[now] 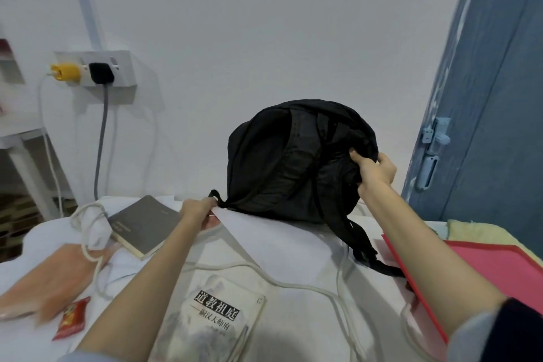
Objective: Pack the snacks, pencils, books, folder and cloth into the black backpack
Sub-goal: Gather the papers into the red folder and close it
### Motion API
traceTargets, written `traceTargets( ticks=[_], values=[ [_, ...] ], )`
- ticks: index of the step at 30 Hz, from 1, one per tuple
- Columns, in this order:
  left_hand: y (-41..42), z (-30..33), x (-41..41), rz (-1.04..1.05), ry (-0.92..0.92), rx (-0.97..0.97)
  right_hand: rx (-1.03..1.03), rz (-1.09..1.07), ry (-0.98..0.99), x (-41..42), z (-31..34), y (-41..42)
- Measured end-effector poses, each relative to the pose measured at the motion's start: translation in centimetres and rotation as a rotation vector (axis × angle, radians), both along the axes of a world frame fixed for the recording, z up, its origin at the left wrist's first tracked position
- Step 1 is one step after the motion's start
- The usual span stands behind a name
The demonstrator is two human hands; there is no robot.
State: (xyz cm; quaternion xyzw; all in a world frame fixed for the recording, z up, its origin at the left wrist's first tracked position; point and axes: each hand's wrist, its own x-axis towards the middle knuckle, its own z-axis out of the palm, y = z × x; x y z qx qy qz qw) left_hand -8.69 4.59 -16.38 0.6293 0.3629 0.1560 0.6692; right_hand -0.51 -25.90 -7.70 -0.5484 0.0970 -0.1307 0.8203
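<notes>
Head view shows the black fabric backpack [293, 156] upright on the white-covered bed [293, 258], straps facing the camera. Right hand [374, 169] grips its upper right side; left hand [197, 209] pinches its lower left corner. Grey book [144, 225], white printed book [211, 323], red folder [482, 267], red snack packet [72, 317] and white cable [264, 273] lie around.

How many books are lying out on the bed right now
2. A grey book lies left of the black backpack, beside the left hand. A white book with black title lettering lies nearer, between the forearms. More could be hidden under the backpack.
</notes>
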Motion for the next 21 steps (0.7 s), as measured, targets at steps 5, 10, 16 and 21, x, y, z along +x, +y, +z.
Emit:
traceTargets(
  ticks=[5,10,16,21],
  values=[
    [3.5,2.7,-4.0,0.246,-0.235,-0.03,-0.096,0.01,-0.035,0.1,-0.6,0.4],
    [5.1,5.1,-7.7,0.55,-0.479,-0.043,-0.295,0.146,-0.123,-1.0,-1.8,0.4],
    [2.2,9.7,-9.7,0.427,-0.498,0.402,-0.711,0.55,-0.384,-5.6,-3.8,-2.9],
    [-5.1,12.0,-9.6,-0.002,-0.461,0.529,-1.068,0.919,-0.401,-10.0,-8.4,-5.1]
  ],
)
